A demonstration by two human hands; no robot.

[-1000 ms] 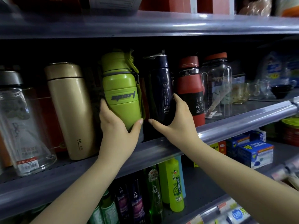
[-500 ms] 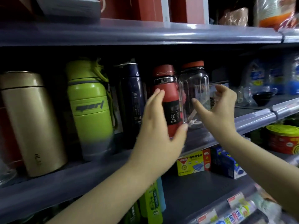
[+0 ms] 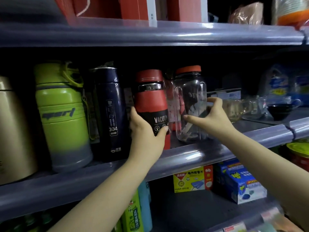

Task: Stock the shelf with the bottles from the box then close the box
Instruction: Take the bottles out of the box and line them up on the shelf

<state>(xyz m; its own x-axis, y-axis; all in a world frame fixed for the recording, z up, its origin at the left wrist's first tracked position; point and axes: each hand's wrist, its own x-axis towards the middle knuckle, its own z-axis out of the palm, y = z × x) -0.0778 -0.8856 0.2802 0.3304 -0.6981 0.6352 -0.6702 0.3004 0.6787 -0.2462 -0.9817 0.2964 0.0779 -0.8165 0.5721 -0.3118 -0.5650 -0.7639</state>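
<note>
Bottles stand in a row on the grey shelf [image 3: 192,156]: a gold flask [image 3: 13,128], a green sport bottle [image 3: 63,114], a navy flask [image 3: 110,111], a red vacuum bottle [image 3: 150,97] and a clear jar with an orange lid [image 3: 192,91]. My left hand [image 3: 145,136] grips the lower part of the red vacuum bottle, thumb across its black label. My right hand [image 3: 212,118] holds the clear jar low on its right side, with the thumb on its front and fingers round the side. The box is out of view.
Glass cups [image 3: 239,108] and a dark bowl [image 3: 280,109] sit on the shelf right of the jar. Red boxes [image 3: 133,7] stand on the shelf above. Below are yellow and blue packets [image 3: 192,180], green bottles [image 3: 132,213] and a red tin [image 3: 299,153].
My left hand left the green sport bottle and moved right to take the red vacuum bottle. My right hand moved from the navy flask to the clear jar. The view shifted right.
</note>
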